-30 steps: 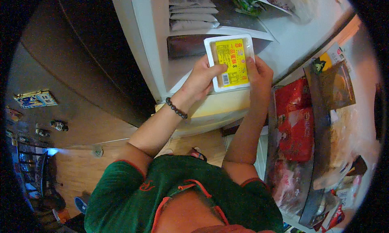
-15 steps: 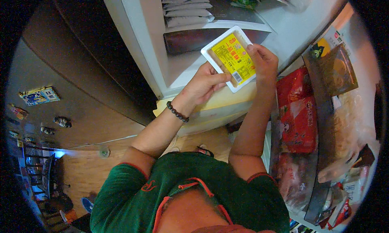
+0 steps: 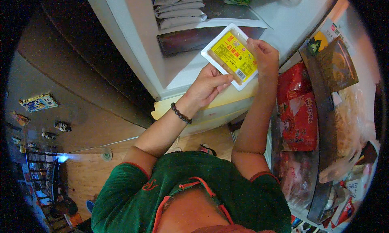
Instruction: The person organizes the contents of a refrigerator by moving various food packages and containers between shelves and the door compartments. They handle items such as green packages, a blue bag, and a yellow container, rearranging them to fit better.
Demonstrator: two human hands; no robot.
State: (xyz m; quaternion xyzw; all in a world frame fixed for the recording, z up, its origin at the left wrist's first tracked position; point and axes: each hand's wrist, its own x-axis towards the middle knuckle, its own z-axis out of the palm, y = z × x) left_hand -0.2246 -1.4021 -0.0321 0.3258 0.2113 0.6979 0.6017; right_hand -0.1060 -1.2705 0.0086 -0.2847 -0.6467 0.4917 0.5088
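Note:
Between my two hands is a flat white plastic food tray (image 3: 231, 51) with a yellow printed label and brownish contents at its edge. My left hand (image 3: 208, 87) is closed on its lower left side, the thumb lying over the front. At the tray's right edge my right hand (image 3: 265, 59) grips it with thumb and fingers. The tray is tilted, its label facing up toward me. A dark bead bracelet (image 3: 181, 113) circles my left wrist.
Behind the tray is an open fridge with stacked whitish packets (image 3: 180, 12) above a dark drawer (image 3: 202, 38). The open door on the right holds red packages (image 3: 298, 119), clear bags and a brown pouch (image 3: 339, 65). On the left stands a dark door with magnets (image 3: 39, 102).
The view has shifted slightly, so the fridge shelf sits a little further left. Both hands keep the same hold on the tray.

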